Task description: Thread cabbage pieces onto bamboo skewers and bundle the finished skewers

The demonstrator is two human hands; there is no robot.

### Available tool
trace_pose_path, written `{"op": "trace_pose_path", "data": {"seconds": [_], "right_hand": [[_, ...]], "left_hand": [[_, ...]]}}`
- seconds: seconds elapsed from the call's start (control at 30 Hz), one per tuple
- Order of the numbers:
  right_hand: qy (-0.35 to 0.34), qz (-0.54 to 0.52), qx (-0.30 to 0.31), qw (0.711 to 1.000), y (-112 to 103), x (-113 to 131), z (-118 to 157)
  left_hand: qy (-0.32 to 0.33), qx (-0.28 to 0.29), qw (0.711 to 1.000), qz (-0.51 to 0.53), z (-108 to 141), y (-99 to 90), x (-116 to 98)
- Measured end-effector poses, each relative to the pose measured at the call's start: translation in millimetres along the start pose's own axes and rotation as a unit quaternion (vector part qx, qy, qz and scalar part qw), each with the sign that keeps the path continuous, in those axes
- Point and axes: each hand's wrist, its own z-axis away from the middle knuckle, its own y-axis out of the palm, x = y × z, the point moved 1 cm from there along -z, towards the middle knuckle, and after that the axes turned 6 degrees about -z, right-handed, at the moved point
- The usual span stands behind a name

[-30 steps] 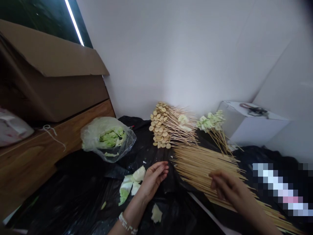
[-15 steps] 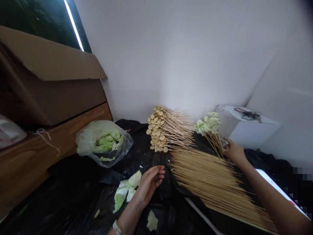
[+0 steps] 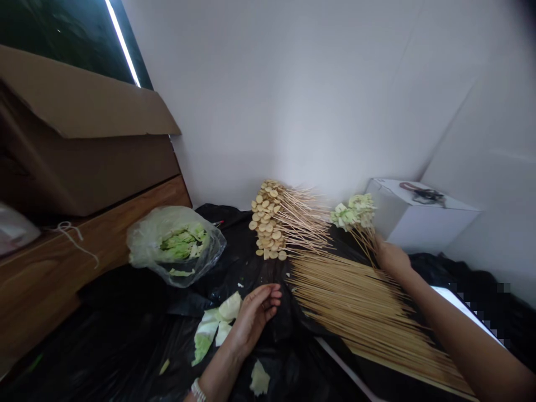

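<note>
At left we see a clear plastic bag (image 3: 144,237) holding green leaves (image 3: 182,241). Nearer us, pale leaf pieces (image 3: 206,329) lie just beside our left hand (image 3: 256,314), its fingers curled narrow; we cannot tell whether it pinches anything. Further right, bare sticks (image 3: 355,304) lie below leaf-topped skewers (image 3: 354,212). Our right hand (image 3: 392,258) is at their stems, its grip too unclear to tell.

Plain pale wall (image 3: 293,100) behind, bright strip (image 3: 123,42) upper left.

No readable text or labels
</note>
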Motion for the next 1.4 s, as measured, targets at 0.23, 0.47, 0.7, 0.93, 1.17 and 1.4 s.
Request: {"op": "trace_pose_path", "data": {"seconds": [0.23, 0.47, 0.7, 0.93, 1.17, 1.4], "right_hand": [[0.029, 0.022, -0.015, 0.999, -9, 9, 2], [0.034, 0.023, -0.02, 0.999, -30, 18, 22], [-0.101, -0.062, -0.045, 0.992, -64, 96, 84], [-0.406, -0.279, 0.155, 0.856, -71, 204, 198], [-0.469, -0.245, 0.201, 0.824, -35, 236, 250], [-0.413, -0.304, 0.209, 0.833, -35, 227, 206]], "left_hand": [[0.001, 0.0, 1.0, 0.004, 0, -0.7, 0], [0.003, 0.007, 1.0, 0.003, 1, 2.0, -1], [0.022, 0.003, 1.0, -0.021, 8, 10.3, -8], [0.096, -0.017, 0.991, -0.093, 11, 11.8, -10], [0.092, -0.025, 0.99, -0.107, 12, 14.7, -9], [0.128, -0.028, 0.985, -0.115, 10, 11.9, -7]]}}
